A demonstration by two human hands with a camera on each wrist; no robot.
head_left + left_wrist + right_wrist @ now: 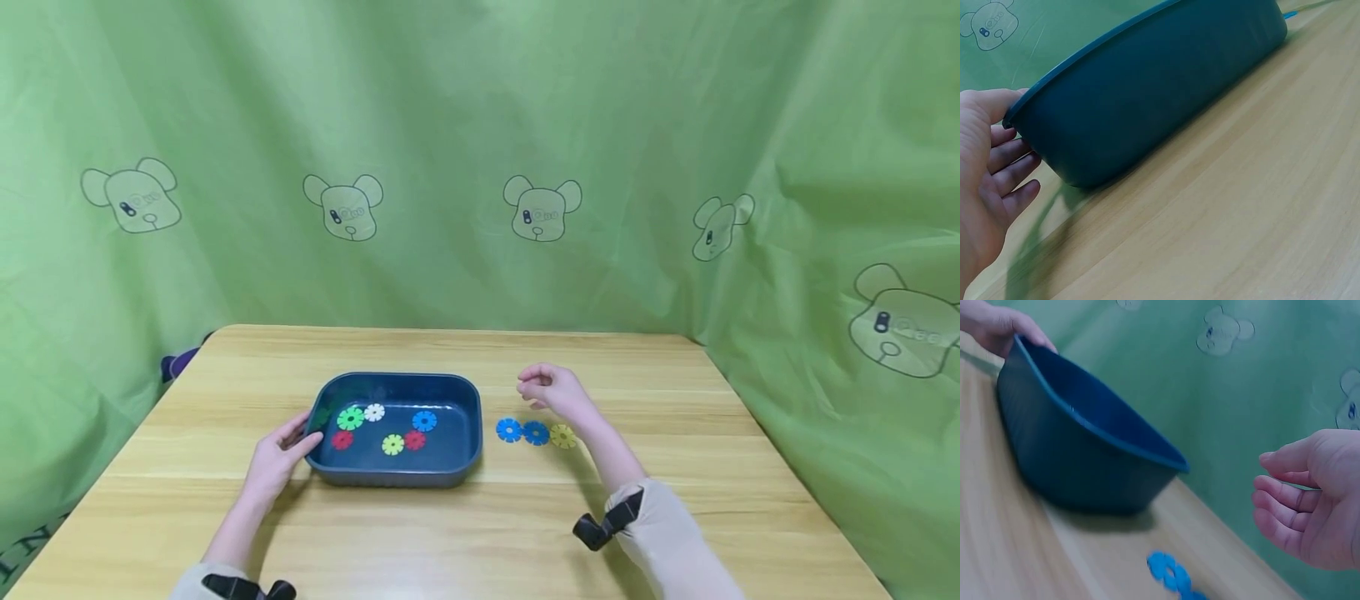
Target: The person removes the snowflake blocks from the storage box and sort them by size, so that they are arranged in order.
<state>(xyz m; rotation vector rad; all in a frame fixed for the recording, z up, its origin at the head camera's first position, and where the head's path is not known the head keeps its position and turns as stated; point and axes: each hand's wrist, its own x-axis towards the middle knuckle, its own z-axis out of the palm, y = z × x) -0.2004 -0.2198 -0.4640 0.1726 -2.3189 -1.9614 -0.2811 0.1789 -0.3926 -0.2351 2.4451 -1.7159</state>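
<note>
Left hand [273,462] pinches left rim of dark blue tray [390,480]; right hand [558,393] holds nothing, fingers loosely curved, above far side of disc row [536,432]. Tray sits left of row; rightward shove could scatter it, as could careless lowering of right hand.

Right fingers [1275,509] loosely curled in midair

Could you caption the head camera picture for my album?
A left hand grips a dark tray of colourful discs while the right hand hovers near three more.
</note>
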